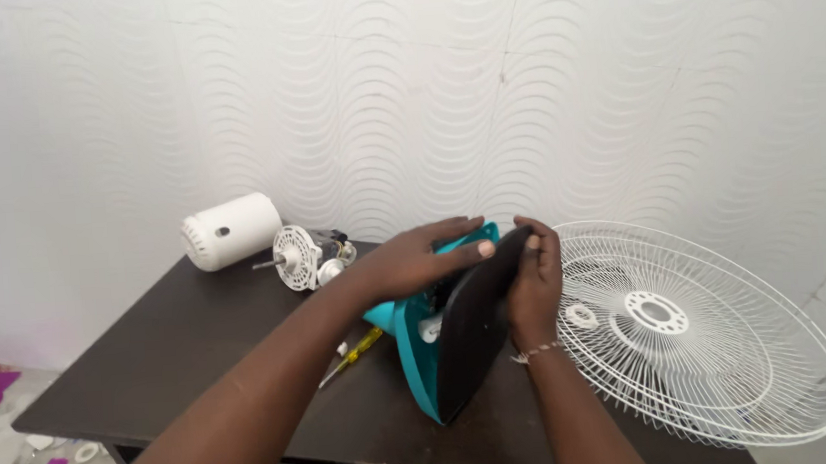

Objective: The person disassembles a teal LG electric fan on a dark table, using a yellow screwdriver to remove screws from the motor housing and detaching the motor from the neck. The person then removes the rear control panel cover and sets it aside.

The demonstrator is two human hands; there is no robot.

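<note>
Here the teal fan base (419,361) with its black underside stands on edge near the tabletop's (181,342) front edge, both hands gripping its top: left hand (415,258) and right hand (533,277). A yellow screwdriver (358,350) lies just left; the white motor (305,255) and cover (231,231) sit at the back-left corner, the grille (716,338) overhanging the right edge.

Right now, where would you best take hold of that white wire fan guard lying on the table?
Probably by its outer rim, from the right. The white wire fan guard lies flat with its right edge overhanging the dark table, so fingers could curl under the rim there. The thin wires look bendable, and the left side sits close to the right hand on the teal fan base.
</note>
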